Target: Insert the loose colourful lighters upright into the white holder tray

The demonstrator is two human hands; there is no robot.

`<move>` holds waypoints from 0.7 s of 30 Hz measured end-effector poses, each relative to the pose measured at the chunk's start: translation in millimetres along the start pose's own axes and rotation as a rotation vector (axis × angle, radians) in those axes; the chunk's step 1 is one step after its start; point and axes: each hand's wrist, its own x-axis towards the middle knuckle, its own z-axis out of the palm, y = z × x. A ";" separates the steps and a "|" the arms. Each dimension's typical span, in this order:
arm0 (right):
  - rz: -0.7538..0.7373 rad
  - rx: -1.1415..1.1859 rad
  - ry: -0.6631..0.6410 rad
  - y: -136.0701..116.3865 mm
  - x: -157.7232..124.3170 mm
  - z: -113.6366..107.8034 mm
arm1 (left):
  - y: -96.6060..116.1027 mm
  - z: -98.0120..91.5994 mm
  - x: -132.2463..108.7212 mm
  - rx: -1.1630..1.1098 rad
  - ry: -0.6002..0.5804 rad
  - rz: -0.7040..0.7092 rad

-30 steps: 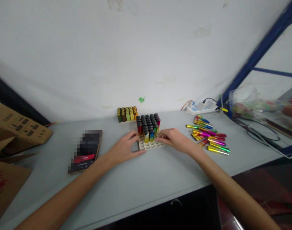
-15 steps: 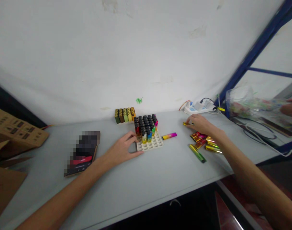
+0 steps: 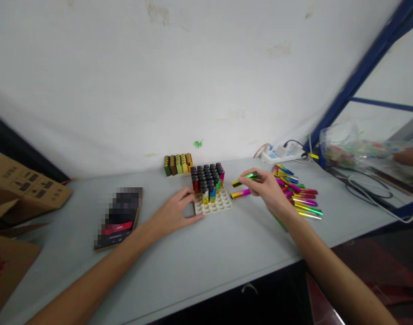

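Observation:
A white grid tray (image 3: 216,206) sits mid-table, its back rows filled with upright black-capped lighters (image 3: 207,179). My left hand (image 3: 174,211) rests flat against the tray's left side, fingers spread. My right hand (image 3: 265,187) hovers just right of the tray, fingers pinched on a shiny green and gold lighter (image 3: 244,178). A pink and yellow lighter (image 3: 241,193) lies on the table under it. A pile of several metallic coloured lighters (image 3: 299,194) lies further right.
A row of olive and yellow lighters (image 3: 178,163) stands by the wall. A dark blurred flat object (image 3: 119,218) lies left of the tray, cardboard boxes (image 3: 21,186) beyond. A power strip (image 3: 280,154), cables, a plastic bag (image 3: 350,146) and another person's hand (image 3: 409,157) are at right.
My right hand left the tray, reached into the lighter pile on the right, and has come back toward the tray holding a green and gold lighter. My left hand has stayed at the tray.

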 end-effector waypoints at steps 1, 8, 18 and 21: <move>0.018 0.019 -0.012 0.1 -1.6 4.9 | 0.0 0.1 -0.1 -0.006 0.004 0.001; 0.000 0.185 -0.323 -5.4 -12.5 30.1 | 2.7 0.0 0.3 -0.017 0.010 0.009; 0.072 0.015 -0.129 -1.6 -15.9 64.5 | 3.7 0.2 0.7 -0.047 0.018 0.010; 0.104 -0.044 -0.067 7.9 -15.3 66.9 | 4.3 -0.3 0.8 -0.040 0.024 0.014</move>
